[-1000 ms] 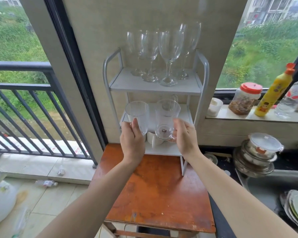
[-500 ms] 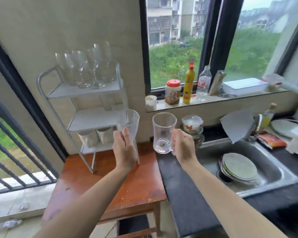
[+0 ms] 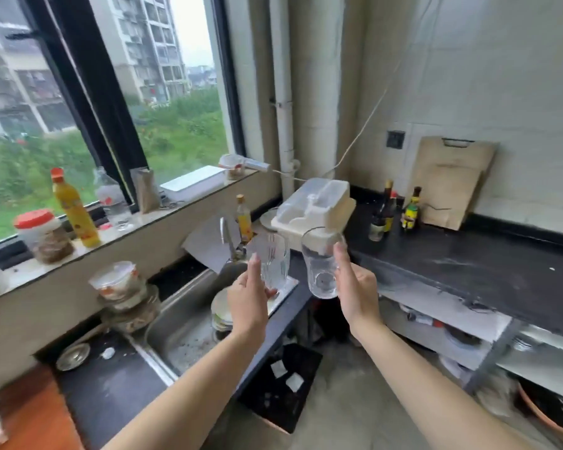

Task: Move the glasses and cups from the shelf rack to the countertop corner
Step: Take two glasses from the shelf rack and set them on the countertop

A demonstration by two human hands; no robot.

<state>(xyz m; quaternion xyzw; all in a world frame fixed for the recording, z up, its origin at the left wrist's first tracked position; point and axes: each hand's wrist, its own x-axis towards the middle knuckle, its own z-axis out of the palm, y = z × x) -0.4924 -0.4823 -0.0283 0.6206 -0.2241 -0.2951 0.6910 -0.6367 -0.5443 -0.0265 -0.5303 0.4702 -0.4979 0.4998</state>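
Fingers (image 3: 253,271) around ribbed clear glass (image 3: 272,263)

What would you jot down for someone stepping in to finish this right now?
Left hand: holding the ribbed glass, upright, in the air above the sink.
Right hand: holding the smooth clear cup, also in the air.
Done: both pieces are in hand, facing the black countertop.
Left: set both down in the corner, near the white plastic box and the dark bottles. The shelf rack is out of view, so go back and check it for more.
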